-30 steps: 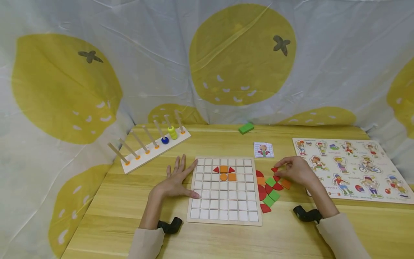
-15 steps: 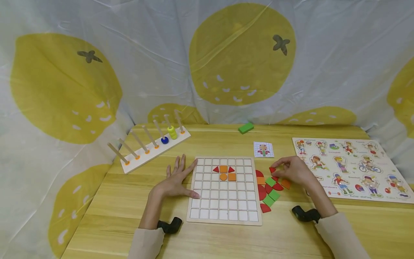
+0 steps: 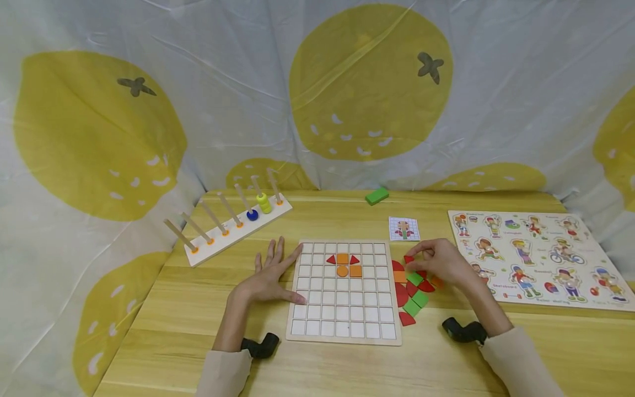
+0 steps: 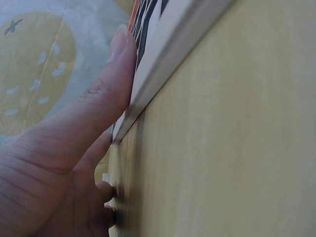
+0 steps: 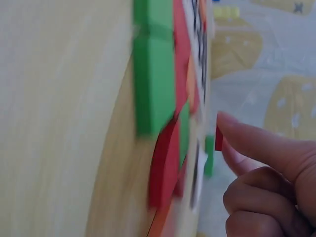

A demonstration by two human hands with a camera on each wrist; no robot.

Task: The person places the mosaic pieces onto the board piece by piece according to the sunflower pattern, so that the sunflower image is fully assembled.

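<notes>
My right hand [image 3: 441,262] pinches a small red piece [image 3: 408,259] between thumb and fingertips, above the pile of flat wooden shapes. The right wrist view shows the red piece [image 5: 218,139] edge-on, so its full shape is hidden there. With fingers spread, my left hand [image 3: 265,278] rests at the left edge of the square-grid board [image 3: 327,314], its thumb on the rim. On the board lie an orange square [image 3: 343,258], an orange circle [image 3: 342,271], a second orange square [image 3: 355,271] and two red triangles [image 3: 331,259]. Green squares [image 3: 420,299] and red pieces [image 3: 407,318] lie right of the board.
A small pattern card [image 3: 404,229] lies behind the pile. At the right is a picture puzzle board [image 3: 533,259] with sports figures. A peg stand [image 3: 238,229] with blue and yellow beads stands at the left, and a green block [image 3: 377,196] sits at the back.
My right hand has moved left toward the board, carrying the red piece from the pile's far right side. The left hand has stayed in place.
</notes>
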